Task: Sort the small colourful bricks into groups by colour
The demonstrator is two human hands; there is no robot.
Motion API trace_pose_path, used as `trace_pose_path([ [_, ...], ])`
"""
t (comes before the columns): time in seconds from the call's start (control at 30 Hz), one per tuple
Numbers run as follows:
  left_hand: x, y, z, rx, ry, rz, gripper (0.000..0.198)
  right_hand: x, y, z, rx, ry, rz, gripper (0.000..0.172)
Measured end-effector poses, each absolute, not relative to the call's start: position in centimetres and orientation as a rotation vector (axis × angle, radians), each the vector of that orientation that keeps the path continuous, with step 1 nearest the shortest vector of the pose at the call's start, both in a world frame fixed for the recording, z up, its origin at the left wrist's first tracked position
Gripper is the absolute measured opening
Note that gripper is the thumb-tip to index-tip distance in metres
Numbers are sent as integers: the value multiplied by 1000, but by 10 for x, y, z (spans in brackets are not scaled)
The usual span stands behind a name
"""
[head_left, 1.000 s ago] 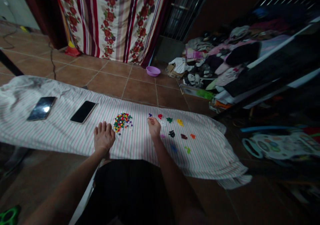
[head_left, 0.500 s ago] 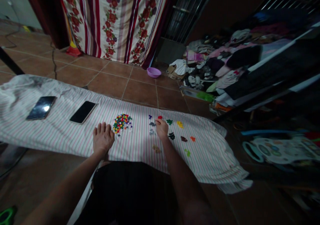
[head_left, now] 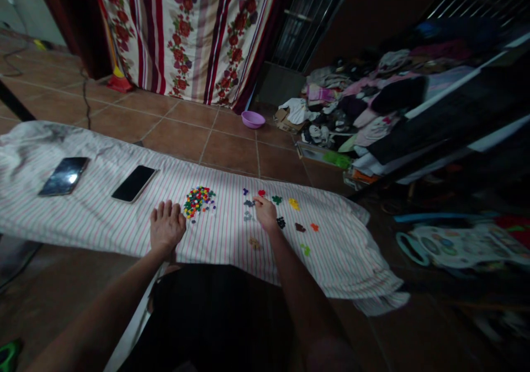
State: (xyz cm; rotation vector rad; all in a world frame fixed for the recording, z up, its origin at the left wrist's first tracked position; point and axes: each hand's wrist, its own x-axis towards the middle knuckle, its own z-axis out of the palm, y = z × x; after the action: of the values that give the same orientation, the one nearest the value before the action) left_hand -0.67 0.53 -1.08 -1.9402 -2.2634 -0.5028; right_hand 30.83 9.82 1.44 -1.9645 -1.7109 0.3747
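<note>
My left hand (head_left: 168,227) lies flat on the striped cloth (head_left: 136,226), fingers stretched out, holding nothing. Just right of it is a mixed pile of small coloured pieces (head_left: 199,201). My right hand (head_left: 265,212) hovers low over the cloth with fingertips pinched; whatever they may hold is too small to make out. Its fingertips are between the red pieces (head_left: 261,193) and the dark grey pieces (head_left: 249,203). Around it lie little groups sorted by colour: purple (head_left: 245,191), dark green (head_left: 277,200), yellow (head_left: 293,203), black (head_left: 281,222), brown (head_left: 300,227), orange (head_left: 314,227), lime (head_left: 305,249), tan (head_left: 254,243) and light grey (head_left: 247,216).
Two phones, a black-screened one (head_left: 133,184) and a shiny one (head_left: 64,176), rest on the cloth at left. Beyond are a purple basin (head_left: 253,120) on the tiled floor, a floral curtain (head_left: 199,35) and a heap of clothes (head_left: 351,96).
The whole view has shifted slightly, moving everything a little left. Against the cloth, my right hand has moved slightly away from the red pieces. My left hand stays flat in place.
</note>
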Motion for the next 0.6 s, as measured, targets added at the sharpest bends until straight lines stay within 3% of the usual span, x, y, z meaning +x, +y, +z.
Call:
trace_pose_path([
  [0.33, -11, 3, -5, -1992, -2293, -447, 50, 244, 23, 6, -1483, -1775, 401, 34],
  [0.6, -34, 3, -18, -2226, -2165, -597, 46, 205, -26, -14, -1495, -1953, 324, 38],
])
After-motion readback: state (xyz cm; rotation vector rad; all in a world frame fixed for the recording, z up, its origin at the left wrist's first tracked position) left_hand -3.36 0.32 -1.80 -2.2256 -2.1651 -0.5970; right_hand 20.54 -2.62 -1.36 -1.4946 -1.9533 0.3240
